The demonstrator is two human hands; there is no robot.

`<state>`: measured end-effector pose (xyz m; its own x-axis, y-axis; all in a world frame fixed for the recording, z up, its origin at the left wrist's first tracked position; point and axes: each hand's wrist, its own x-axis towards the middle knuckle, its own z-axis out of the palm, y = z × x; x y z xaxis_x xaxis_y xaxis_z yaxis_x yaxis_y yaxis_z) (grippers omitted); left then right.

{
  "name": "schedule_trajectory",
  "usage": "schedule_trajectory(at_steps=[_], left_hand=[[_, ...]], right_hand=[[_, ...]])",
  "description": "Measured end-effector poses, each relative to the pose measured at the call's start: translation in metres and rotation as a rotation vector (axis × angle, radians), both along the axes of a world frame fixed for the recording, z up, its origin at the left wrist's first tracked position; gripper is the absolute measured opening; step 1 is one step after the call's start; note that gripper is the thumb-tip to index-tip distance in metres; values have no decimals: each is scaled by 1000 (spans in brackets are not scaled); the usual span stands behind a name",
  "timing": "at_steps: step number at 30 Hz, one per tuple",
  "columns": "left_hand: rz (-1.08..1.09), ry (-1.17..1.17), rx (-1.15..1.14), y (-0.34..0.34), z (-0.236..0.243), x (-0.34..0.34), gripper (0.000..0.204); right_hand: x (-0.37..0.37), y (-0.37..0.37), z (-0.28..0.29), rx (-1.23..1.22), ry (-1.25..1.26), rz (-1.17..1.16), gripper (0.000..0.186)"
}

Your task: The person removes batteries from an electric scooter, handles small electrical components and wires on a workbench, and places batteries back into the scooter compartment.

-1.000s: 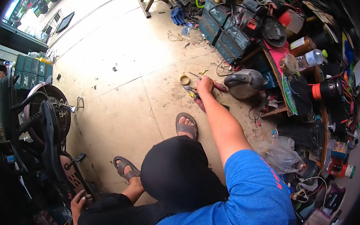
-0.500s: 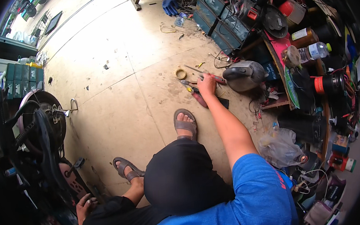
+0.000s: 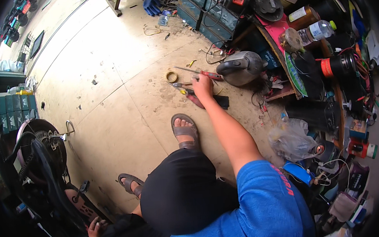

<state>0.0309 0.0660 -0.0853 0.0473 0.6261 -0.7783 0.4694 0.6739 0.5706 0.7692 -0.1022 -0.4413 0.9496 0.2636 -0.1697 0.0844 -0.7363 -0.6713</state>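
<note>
My right hand reaches down to a cluster of tools on the floor, fingers drawn together; what they hold, if anything, is hidden. Just beyond it lies a red-handled screwdriver. Red-handled pliers rest on its left, and a roll of tape sits farther left. A small black flat piece is on the floor beside the wrist. Low at the left, my left hand hangs beside my knee, its fingers loosely apart with nothing visible in them, next to a dark wheeled machine.
A metal kettle stands right of the tools. Behind it is a crowded shelf with bottles and cables. Drawer boxes stand at the back, near a blue glove. A plastic bag lies right of my arm.
The whole view has shifted, so the floor and tools appear farther left. My right hand stays among the tools, its fingers now drawn in beside the screwdriver handle.
</note>
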Motion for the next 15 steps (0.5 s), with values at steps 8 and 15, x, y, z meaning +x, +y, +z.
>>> schedule_trajectory(at_steps=[8, 15], left_hand=[[-112, 12, -5, 14, -3, -1, 51], [-70, -170, -16, 16, -5, 15, 44]], right_hand=[[10, -163, -65, 256, 243, -338, 15], [22, -196, -85, 146, 47, -376, 22]])
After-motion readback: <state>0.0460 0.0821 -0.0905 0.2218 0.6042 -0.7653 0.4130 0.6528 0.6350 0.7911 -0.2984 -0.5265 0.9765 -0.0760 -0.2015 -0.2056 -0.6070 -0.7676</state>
